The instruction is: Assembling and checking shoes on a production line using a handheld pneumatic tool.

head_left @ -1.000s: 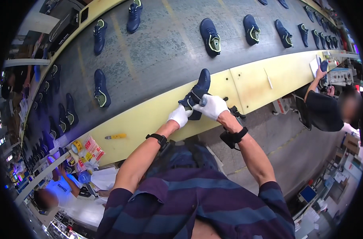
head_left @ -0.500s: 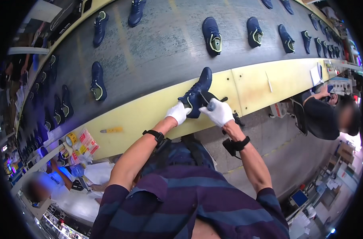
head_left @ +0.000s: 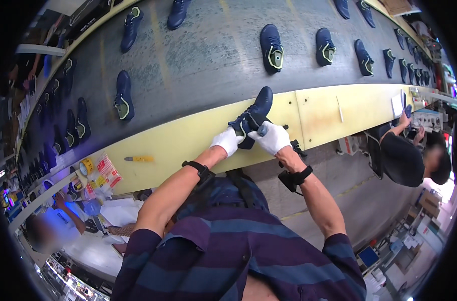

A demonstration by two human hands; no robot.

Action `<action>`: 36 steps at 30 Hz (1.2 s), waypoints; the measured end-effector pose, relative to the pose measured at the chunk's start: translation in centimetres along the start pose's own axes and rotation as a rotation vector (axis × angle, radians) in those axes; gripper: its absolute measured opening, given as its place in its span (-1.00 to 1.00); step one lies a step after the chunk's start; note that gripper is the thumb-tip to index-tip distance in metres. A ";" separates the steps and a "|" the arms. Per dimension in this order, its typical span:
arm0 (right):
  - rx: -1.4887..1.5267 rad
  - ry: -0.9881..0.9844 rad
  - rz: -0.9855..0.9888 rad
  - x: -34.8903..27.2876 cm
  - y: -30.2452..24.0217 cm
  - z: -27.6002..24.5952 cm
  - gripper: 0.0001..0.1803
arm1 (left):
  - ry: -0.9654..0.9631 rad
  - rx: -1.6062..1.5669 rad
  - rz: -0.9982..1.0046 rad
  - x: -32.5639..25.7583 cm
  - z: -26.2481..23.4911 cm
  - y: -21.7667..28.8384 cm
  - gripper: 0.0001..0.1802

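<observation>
Head view, taking the dark blue shoe (head_left: 252,113) as the clock's centre: it lies on the near edge of the yellow bench (head_left: 188,145), toe toward one o'clock, opening toward seven. On its seven o'clock side the gloved left hand (head_left: 227,142) has its fingers curled in, pinching the shoe near the opening. Toward four, the gloved right hand (head_left: 272,138) has its fingers wrapped around a grey-blue handle (head_left: 262,131); whatever lies beyond that rounded end cannot be made out.

Good handling here would likely mean a firm left grip so the shoe cannot twist, with light, short right-hand strokes that spare the upper and the other glove. Tilting the right wrist outward might uncover the contact spot, which that hand partly hides.

At four o'clock, a black fitting (head_left: 297,147) sits just beside the right hand and could snag the wrist. Between eight and nine lie a yellow-handled tool (head_left: 139,159) and, farther out, a red-and-white packet (head_left: 107,169). Near three, a thin pale stick (head_left: 340,109) lies well apart. Beyond the bench, a grey surface (head_left: 203,65) carries more shoes, one (head_left: 271,47) past twelve; a co-worker (head_left: 402,158) sits past three.
</observation>
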State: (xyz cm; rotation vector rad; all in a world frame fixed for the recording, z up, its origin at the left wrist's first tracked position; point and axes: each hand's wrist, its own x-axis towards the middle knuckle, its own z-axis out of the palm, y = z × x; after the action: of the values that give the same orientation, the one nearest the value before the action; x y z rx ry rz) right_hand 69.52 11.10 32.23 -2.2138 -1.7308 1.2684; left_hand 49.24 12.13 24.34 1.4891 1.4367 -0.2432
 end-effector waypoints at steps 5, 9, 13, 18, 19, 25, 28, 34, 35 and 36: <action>-0.039 -0.001 0.010 -0.3 0.3 -0.1 -0.51 | 0.017 0.075 -0.015 -0.2 0.2 0.3 -0.46; -0.090 -0.028 0.016 -1.6 1.0 -0.4 -0.50 | 0.004 0.064 -0.015 -0.2 -0.1 0.4 -0.42; -0.082 -0.021 0.006 -2.9 2.5 -0.3 -0.53 | -0.008 0.100 0.009 -0.9 -0.7 1.2 -0.36; -0.161 -0.004 -0.094 -2.0 1.0 -1.2 -0.54 | -0.008 0.121 0.002 -0.7 -0.4 1.0 -0.43; -0.182 -0.033 -0.086 -1.3 0.3 -1.6 -0.55 | 0.004 0.128 -0.004 -0.6 -0.3 1.0 -0.43; -0.185 -0.081 -0.102 -0.2 -0.1 -1.9 -0.53 | -0.025 0.131 -0.004 0.3 -0.3 -0.2 -0.37; -0.095 0.025 -0.087 -1.5 2.6 -0.1 -0.50 | -0.052 0.146 -0.022 -0.2 -0.6 1.1 -0.35; 0.221 0.119 0.162 -3.7 6.8 2.5 -0.49 | -0.058 0.084 0.019 1.0 0.2 -0.7 -0.32; 0.269 0.138 0.172 -4.0 7.3 2.8 -0.50 | -0.068 0.064 0.050 1.3 0.3 -1.1 -0.31; 0.274 0.134 0.181 -4.2 7.1 2.7 -0.50 | -0.077 0.068 0.047 1.5 0.4 -1.5 -0.31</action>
State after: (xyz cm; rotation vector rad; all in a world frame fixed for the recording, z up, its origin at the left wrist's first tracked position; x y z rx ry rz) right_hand 73.22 3.84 29.19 -2.2714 -1.2506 1.2690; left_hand 48.57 12.43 22.30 1.5503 1.3419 -0.3201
